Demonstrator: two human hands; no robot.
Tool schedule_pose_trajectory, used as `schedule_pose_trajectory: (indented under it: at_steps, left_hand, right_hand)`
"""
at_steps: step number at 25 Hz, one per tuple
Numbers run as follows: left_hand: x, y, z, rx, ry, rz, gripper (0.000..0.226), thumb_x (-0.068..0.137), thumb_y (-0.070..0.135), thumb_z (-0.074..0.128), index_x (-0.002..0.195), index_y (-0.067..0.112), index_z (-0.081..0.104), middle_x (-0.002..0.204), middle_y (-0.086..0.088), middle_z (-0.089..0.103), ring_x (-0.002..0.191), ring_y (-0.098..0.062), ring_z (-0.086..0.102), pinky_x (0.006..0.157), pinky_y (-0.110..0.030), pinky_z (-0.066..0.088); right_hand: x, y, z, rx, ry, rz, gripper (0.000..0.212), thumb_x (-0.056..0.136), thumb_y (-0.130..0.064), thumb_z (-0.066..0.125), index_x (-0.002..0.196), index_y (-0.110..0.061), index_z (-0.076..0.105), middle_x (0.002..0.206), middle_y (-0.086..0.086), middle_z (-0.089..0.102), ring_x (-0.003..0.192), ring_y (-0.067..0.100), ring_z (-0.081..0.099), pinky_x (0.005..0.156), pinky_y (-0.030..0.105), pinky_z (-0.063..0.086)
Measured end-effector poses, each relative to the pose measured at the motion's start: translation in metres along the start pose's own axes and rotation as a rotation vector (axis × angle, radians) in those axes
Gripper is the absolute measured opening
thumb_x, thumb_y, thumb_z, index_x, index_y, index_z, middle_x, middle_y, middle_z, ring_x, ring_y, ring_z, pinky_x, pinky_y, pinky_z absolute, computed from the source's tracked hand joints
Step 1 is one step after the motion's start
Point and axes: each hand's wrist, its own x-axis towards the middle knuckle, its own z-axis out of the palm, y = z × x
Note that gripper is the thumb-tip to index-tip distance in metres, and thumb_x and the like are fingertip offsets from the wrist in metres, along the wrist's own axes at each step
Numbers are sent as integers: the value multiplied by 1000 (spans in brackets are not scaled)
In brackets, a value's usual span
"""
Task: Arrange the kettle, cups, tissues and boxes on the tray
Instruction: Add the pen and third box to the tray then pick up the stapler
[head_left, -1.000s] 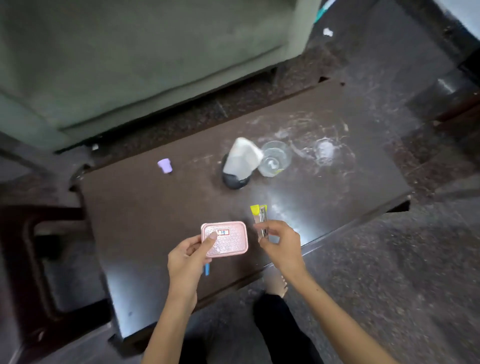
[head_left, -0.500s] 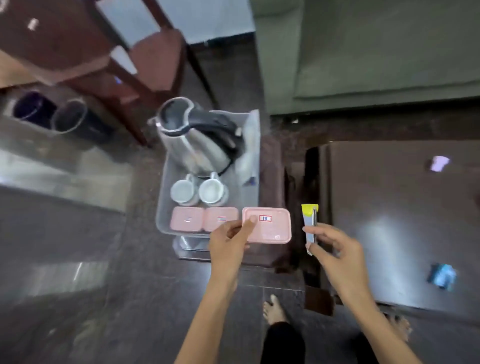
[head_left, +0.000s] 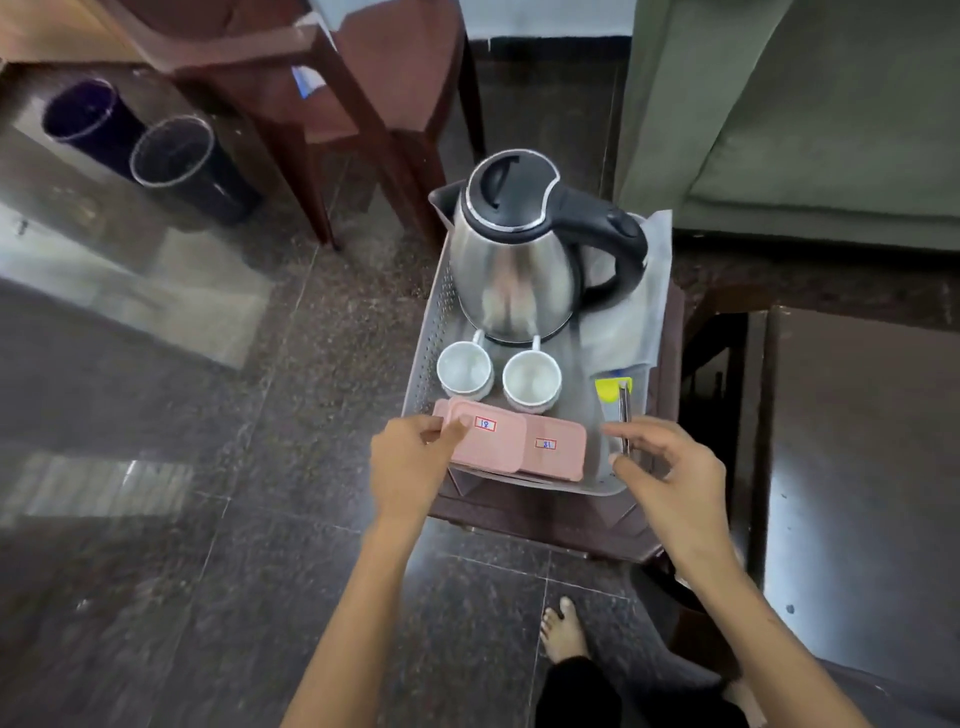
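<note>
Left hand (head_left: 415, 462) pinches pink box (head_left: 485, 441), long axis rightward over tray (head_left: 431, 332); right hand (head_left: 670, 467) pinches sachet (head_left: 618, 405) (upright).

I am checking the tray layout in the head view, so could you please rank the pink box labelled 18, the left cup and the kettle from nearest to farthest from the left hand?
1. Pink box labelled 18: gripped by the left hand, tray's near edge.
2. Left cup: mid-tray, just beyond the boxes.
3. Kettle: tray's far end.
</note>
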Motion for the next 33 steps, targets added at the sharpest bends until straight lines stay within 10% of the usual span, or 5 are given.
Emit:
schedule_pose_trajectory:
  at_steps: [8,29,33]
  left_hand:
    - [-30,-5,33,426,97,510,26,84,28,57,103,20,71,116,-15,66,96,-34,63,84,-39,51]
    - [-25,-6,33,396,124,410,26,65,19,84,89,17,76,107,-12,71,91,-34,65,81,-40,51]
    - [-23,-6,34,396,129,405,24,65,21,84,87,19,76,107,-11,72,92,-32,64,81,-38,49]
  right_hand:
    - [0,1,21,-94,-27,17,45,73,9,67,88,-33,71,105,-4,63,98,-14,54,68,2,41]
    - [-6,10,19,-136,-33,49,43,77,7,66,94,-33,69,111,-2,57,90,-24,50,68,0,42]
    - [-7,10,19,-136,-41,50,44,77,6,67,94,-35,68,109,-5,57,88,-6,58,67,5,46]
